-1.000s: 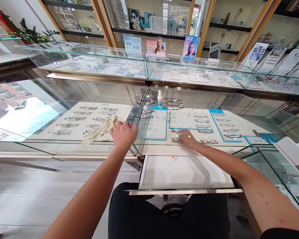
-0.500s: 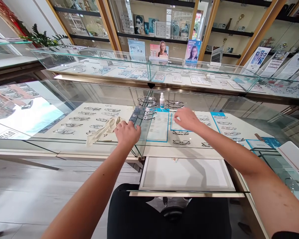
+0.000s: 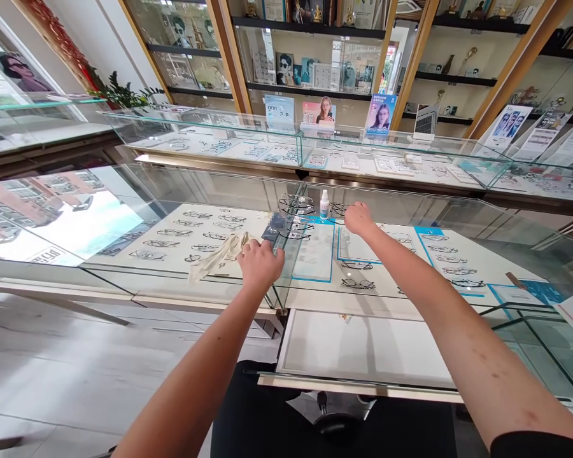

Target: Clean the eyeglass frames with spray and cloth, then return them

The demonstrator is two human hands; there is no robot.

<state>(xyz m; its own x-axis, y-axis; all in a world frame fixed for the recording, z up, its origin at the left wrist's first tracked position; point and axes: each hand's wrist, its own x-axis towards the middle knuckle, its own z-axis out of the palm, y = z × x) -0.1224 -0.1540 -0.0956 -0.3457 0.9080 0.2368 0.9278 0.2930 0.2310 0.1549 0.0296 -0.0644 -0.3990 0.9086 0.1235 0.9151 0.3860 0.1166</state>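
Note:
My left hand [image 3: 261, 262] rests on the glass counter top, its fingers closed on the edge of a crumpled cream cloth [image 3: 223, 253]. Just beyond its fingertips lies a dark, partly blurred packet [image 3: 273, 233]. Several pairs of eyeglasses [image 3: 296, 219] are lined up behind the packet. At the right end of that row, my right hand [image 3: 359, 220] has its fingers curled at a dark pair of eyeglasses [image 3: 339, 208]; the hand covers part of the frame. Between the two groups of eyeglasses stands a small white spray bottle [image 3: 324, 205].
Under the glass counter [image 3: 219, 289], rows of eyeglasses [image 3: 357, 284] lie on display. An open white drawer [image 3: 363, 346] extends above my lap. A second glass showcase [image 3: 248, 162] runs along the back, with upright advertising cards [image 3: 381, 114] on it.
My right hand has moved farther away from me, up to the eyeglasses beside the spray bottle. My left hand stays by the cloth. The view has shifted slightly.

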